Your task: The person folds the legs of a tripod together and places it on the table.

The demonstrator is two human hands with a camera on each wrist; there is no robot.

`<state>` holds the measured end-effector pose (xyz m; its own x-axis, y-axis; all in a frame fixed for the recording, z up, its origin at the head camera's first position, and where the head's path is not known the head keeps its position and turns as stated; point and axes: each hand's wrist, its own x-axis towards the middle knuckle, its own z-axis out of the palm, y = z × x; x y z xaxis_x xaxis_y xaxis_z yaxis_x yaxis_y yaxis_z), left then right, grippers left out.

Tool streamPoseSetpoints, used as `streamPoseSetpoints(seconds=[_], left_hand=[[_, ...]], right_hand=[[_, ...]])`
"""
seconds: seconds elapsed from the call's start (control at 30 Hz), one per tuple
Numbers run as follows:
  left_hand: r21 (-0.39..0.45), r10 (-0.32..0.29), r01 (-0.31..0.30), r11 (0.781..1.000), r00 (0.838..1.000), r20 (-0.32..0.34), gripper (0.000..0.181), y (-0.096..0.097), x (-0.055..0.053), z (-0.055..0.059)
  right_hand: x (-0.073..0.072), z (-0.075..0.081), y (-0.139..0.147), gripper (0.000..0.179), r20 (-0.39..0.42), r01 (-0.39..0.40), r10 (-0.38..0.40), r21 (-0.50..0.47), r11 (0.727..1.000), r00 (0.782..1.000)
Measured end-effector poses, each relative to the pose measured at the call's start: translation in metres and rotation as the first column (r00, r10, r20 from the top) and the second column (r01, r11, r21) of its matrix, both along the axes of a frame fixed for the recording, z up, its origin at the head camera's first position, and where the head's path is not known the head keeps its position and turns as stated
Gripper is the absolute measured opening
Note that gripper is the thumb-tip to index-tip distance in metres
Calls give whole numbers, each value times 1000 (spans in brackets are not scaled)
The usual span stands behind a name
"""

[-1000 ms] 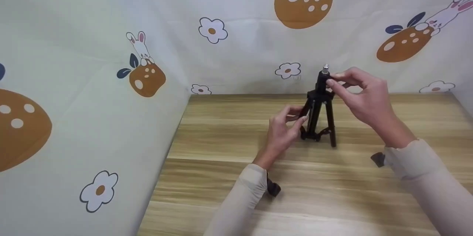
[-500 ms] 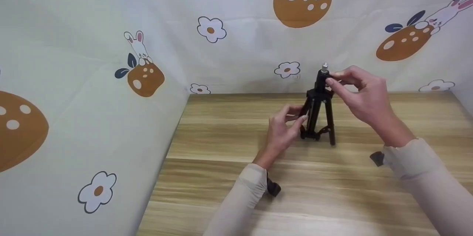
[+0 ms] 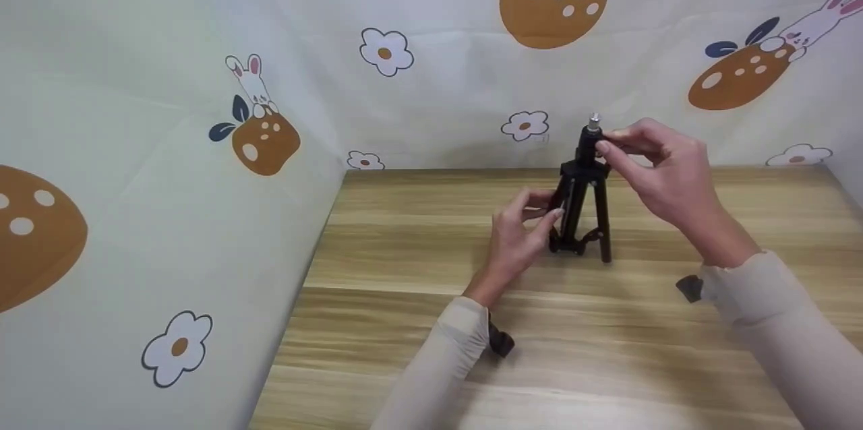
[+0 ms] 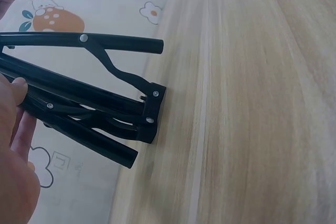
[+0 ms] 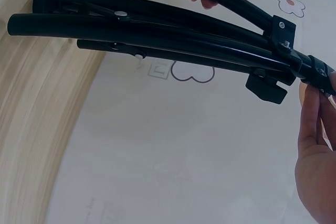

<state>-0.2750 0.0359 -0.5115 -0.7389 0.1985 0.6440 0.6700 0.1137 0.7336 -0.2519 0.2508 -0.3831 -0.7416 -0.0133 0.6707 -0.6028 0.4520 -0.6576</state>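
Note:
A small black tripod (image 3: pixel 575 204) is held upright with its legs part-way folded. A silver screw stud (image 3: pixel 594 121) tops it. My left hand (image 3: pixel 516 238) pinches one leg between thumb and fingers, on the tripod's left side. Higher up, my right hand (image 3: pixel 677 177) pinches the collar just under the stud. The left wrist view shows the leg ends and the lower brace bracket (image 4: pixel 152 113) close to the tabletop; I cannot tell if they touch it. A dark knob (image 5: pixel 266 88) sticks out below the collar in the right wrist view. The right fingertips are partly hidden behind the collar.
The wood-grain table (image 3: pixel 377 322) spreads under both hands. A pale cloth (image 3: pixel 445 100) printed with rabbits, oranges and flowers rises along its back and left edges. Dark wrist-worn devices (image 3: pixel 499 340) show at both cuffs.
Both hands keep the same grips on the tripod. Only a very slight shift of the view and the tripod shows.

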Motion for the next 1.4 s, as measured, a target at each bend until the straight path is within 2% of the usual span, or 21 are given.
streamPoseSetpoints(seconds=[0.5,0.67,0.97,1.4], left_hand=[[25,-15,14,1000,1000,16,23,3,0,0],[28,-22,22,999,1000,8,24,3,0,0],[12,0,-1,1000,1000,16,23,3,0,0],[10,11,-11,1000,999,30,21,3,1,-1]], right_hand=[[4,-1,-1,11,-6,13,-13,14,1000,1000],[5,1,-1,12,29,-5,6,-13,1000,1000],[5,3,-2,9,60,-16,20,-53,998,998],[4,4,-2,6,82,-13,16,-46,999,996]])
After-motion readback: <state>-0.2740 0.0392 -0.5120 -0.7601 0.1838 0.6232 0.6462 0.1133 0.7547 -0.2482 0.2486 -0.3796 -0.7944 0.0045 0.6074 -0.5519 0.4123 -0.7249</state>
